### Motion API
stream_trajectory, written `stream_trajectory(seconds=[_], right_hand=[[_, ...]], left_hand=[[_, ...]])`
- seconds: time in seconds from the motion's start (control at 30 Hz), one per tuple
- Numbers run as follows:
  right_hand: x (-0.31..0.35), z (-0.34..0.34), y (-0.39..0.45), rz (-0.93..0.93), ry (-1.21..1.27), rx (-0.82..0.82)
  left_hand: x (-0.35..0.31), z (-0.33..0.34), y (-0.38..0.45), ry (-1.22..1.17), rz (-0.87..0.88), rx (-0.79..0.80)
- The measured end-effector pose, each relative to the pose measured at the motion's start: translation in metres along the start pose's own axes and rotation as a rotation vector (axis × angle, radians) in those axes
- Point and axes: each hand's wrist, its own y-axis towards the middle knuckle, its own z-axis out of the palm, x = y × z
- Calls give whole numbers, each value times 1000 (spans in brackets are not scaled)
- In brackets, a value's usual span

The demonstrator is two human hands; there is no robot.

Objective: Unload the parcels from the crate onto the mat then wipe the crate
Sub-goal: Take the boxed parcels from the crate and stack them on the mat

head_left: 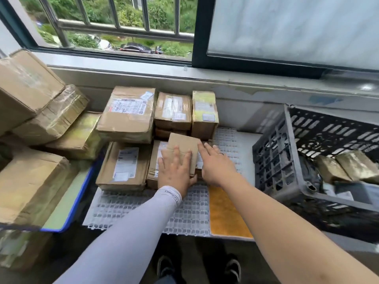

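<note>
Setting a small parcel (183, 149) onto the stack on the white mat (184, 214), the left hand (176, 171) presses flat, fingers straight, while the right hand (215, 165) touches its edge with extended fingers. Unloading looks well along, yet the grey crate (272, 160) at right still holds several parcels (346, 167), so wiping remains undone.

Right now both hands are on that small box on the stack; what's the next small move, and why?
Probably let go and reach the right hand to the crate: the small box already rests on the parcels, left hand flat on it, and wrapped parcels remain inside.
</note>
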Motion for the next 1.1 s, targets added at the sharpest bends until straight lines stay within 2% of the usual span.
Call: stream_trajectory(seconds=[0.27,0.4,0.47,0.6,0.67,0.9,1.0,1.1], right_hand=[[13,11,6,19,121,56],[11,8,7,29,373,-52],[12,8,10,98,576,-125],[15,6,15,192,815,-145],[14,5,16,196,887,-158],[7,-1,15,293,1140,-152],[6,-7,12,327,1350,-86],[5,-12,11,317,1446,-57]], left_hand=[[24,-7,6,-181,75,62],[36,-22,8,-361,98,120],[38,-33,11,-548,38,143],[39,-55,21,-1232,-204,122],[40,-62,23,-1492,-322,181],[59,-59,21,-1721,-494,297],[60,-62,19,-1793,-499,324],[56,-67,17,-1804,-453,300]])
